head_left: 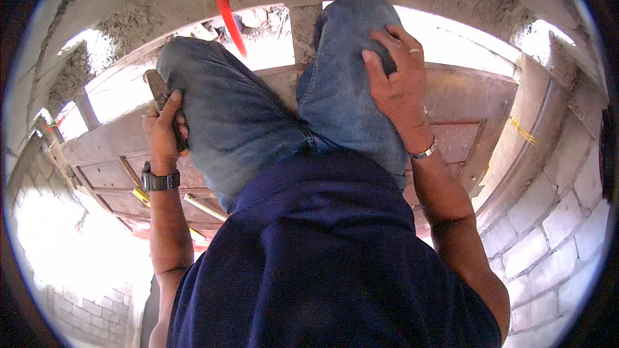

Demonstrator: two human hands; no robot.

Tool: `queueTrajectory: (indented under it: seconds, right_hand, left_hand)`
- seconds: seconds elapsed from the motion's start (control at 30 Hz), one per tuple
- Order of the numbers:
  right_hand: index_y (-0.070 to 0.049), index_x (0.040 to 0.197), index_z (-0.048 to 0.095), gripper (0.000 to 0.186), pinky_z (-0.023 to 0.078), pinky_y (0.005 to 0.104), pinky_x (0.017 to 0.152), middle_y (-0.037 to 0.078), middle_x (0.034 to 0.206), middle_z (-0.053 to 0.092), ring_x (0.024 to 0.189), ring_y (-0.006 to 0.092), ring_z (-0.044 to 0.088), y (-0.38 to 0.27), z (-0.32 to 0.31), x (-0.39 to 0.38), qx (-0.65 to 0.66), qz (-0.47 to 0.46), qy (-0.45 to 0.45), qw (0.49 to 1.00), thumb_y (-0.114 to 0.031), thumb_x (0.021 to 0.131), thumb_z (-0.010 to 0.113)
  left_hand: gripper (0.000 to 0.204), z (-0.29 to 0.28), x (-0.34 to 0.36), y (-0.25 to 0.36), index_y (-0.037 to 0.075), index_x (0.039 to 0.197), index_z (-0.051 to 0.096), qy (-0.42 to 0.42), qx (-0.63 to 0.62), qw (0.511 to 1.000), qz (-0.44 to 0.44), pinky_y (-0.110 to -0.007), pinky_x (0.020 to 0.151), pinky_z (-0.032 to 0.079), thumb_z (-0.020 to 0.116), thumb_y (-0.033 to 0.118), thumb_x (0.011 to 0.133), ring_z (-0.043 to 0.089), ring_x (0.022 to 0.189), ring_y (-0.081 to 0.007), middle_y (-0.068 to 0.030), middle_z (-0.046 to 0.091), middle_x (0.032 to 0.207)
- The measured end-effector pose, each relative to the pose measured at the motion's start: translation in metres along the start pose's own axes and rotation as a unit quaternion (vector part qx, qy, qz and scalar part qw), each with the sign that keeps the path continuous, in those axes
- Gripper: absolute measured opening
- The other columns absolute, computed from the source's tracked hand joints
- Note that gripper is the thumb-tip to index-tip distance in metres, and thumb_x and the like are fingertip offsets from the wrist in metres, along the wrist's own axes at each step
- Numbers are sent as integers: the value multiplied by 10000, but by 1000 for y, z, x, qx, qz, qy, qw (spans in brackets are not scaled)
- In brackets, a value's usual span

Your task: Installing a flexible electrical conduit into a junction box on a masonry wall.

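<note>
A worn, narrow hand tool with a flat, rounded grey-brown end [157, 88] points up out of my left hand [165, 130]. That hand is closed around it beside my left thigh, thumb along the tool. Its lower end shows a bit of orange below my fingers; its exact kind cannot be made out. My right hand [401, 77] lies on my right knee with fingers apart and slightly bent. A dark patch shows between its thumb and fingers, either shadow or something small. Both legs are bent, in blue jeans [232, 109].
Beneath my legs is a brown panelled wooden door [451, 135]. A yellow tool [141, 197] and a pale stick [205, 207] lie on it at left. A red hose [225, 9] hangs ahead. Yellow string [522, 130] is tied at right, near a block wall [548, 232].
</note>
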State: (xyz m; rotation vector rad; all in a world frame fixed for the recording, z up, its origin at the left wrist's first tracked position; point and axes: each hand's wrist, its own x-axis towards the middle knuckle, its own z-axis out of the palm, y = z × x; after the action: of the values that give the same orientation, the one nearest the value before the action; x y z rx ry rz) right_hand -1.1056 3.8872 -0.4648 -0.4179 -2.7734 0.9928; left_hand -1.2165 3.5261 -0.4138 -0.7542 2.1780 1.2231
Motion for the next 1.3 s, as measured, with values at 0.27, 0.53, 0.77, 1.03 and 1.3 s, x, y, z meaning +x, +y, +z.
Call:
queueTrajectory:
  seconds: [0.27, 0.53, 0.77, 1.03, 1.3]
  right_hand:
    - [-80, 1073, 620, 332, 409, 431, 928, 180, 1151, 548, 1075, 347, 501, -1, 5, 2, -17, -13, 5, 1000, -248, 791, 665]
    - [-91, 1103, 613, 319, 398, 429, 946, 173, 1151, 572, 1094, 337, 509, -7, 5, 0, -83, -34, -3, 996, -262, 834, 625]
    - [-54, 1025, 631, 272, 437, 410, 889, 179, 1071, 617, 1012, 347, 562, -42, 9, 3, -142, -86, -35, 986, -234, 821, 638]
    - [-20, 918, 643, 255, 490, 415, 758, 197, 899, 647, 829, 361, 621, -100, 81, 28, -27, 7, -219, 975, -254, 821, 618]
    - [14, 954, 660, 494, 481, 385, 801, 201, 968, 649, 871, 319, 631, -80, 177, 39, -5, 72, -383, 921, -449, 803, 578]
  left_hand:
    - [299, 0, -9, 10, 98, 655, 538, 33, 9, 999, -5, -220, 352, 334, 683, 306, 813, 448, 368, -76, 9, 504, 516]
    - [290, -13, -14, -4, 70, 684, 552, 9, -67, 998, 14, -225, 370, 351, 684, 294, 812, 480, 399, -86, -10, 530, 553]
    - [245, -35, -11, -23, 57, 755, 562, -19, -122, 992, 7, -219, 380, 362, 663, 266, 832, 471, 401, -83, -10, 529, 579]
    - [330, -34, 1, -30, 88, 661, 526, -58, -169, 983, 32, -215, 332, 323, 588, 340, 865, 441, 370, -83, 7, 483, 501]
    - [273, -50, 10, -34, 37, 760, 583, -90, -197, 976, 9, -227, 355, 347, 605, 290, 861, 473, 397, -100, -23, 532, 566]
